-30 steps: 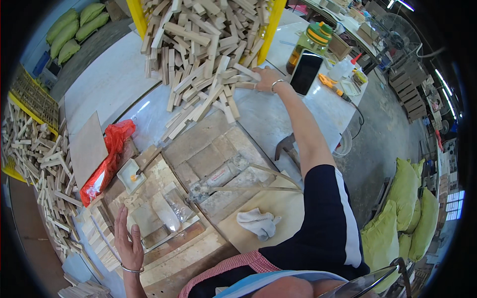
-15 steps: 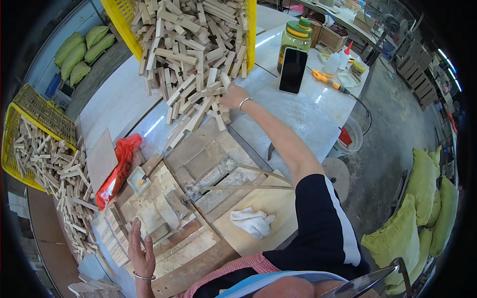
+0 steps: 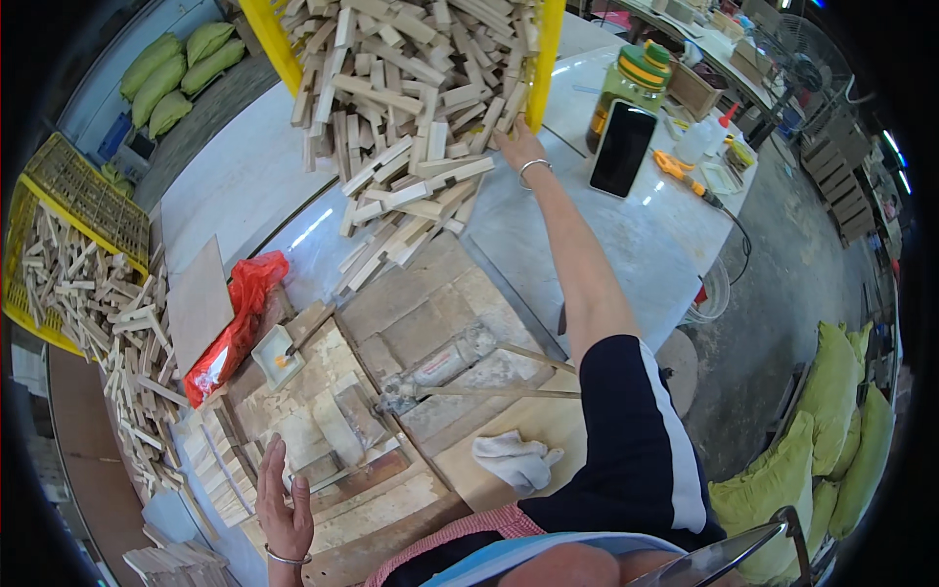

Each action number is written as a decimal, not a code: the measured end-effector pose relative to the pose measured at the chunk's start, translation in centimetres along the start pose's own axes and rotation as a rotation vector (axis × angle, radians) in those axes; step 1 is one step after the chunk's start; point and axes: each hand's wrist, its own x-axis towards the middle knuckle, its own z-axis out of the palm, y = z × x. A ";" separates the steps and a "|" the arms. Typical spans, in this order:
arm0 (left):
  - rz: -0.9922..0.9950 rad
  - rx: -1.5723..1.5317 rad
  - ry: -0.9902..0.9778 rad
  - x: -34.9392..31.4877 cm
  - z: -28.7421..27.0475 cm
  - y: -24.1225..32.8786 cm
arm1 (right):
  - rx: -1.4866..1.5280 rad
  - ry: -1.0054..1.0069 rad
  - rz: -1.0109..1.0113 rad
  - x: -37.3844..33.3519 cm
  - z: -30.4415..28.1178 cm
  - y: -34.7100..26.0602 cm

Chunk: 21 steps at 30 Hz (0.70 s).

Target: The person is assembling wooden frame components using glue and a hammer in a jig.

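My right hand (image 3: 518,147) is stretched forward to the lower right edge of a big pile of wooden sticks (image 3: 406,108). It touches the sticks beside the rim of the yellow crate (image 3: 541,83), and its fingertips are partly hidden there. Below it, some sticks have spilled from the crate onto the table. Held low at the left, my left hand (image 3: 284,514) is open, fingers stretched and nothing in it. It hovers by a worn wooden work board (image 3: 391,494) that carries small blocks and a metal cylinder (image 3: 440,367) with thin tubes.
A white dish with a brush (image 3: 279,359) and a red plastic bag (image 3: 256,293) lie left of the board. A white cloth (image 3: 514,460) rests nearer me. Far right stand a phone (image 3: 623,147), a large green-lidded jar (image 3: 641,73) and an orange tool (image 3: 675,166). Another stick-filled crate (image 3: 93,191) leans left.
My right hand has moved right along the pile's edge toward the crate rim. Some sticks at the pile's front have shifted. My left hand stays open in about the same place.
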 end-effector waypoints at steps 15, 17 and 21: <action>0.063 -0.073 -0.012 -1.6 -1.0 -2.4 | -0.596 -0.455 -0.829 -8.4 3.1 -8.4; 0.104 -0.055 0.026 -2.8 -1.9 -2.3 | -0.375 -0.510 -0.714 -9.6 0.6 -8.8; 0.025 -0.078 0.185 -7.1 -4.6 -4.5 | -0.358 -0.284 -0.699 -16.3 -5.2 -16.5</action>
